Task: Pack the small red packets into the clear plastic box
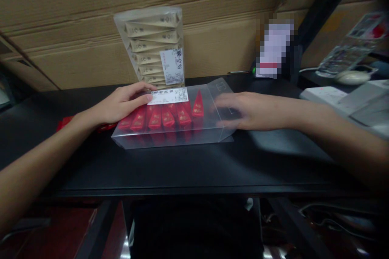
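A clear plastic box [170,139] lies flat on the black table, holding a row of red triangular sachets [170,116] with a white printed label [168,96] on top. My left hand [120,103] lies over the box's left end, fingers curling across its far edge next to the label. At the right end, a transparent flap [220,89] stands open. My right hand [255,110], blurred by motion, is at that open end, so its grip is unclear.
Behind the box, a clear pack of beige sachets [148,44] leans on a cardboard wall [75,12]. A red item [65,122] lies under my left wrist. A pixelated object [275,48] stands at the back, and white office items [322,95] sit at the right.
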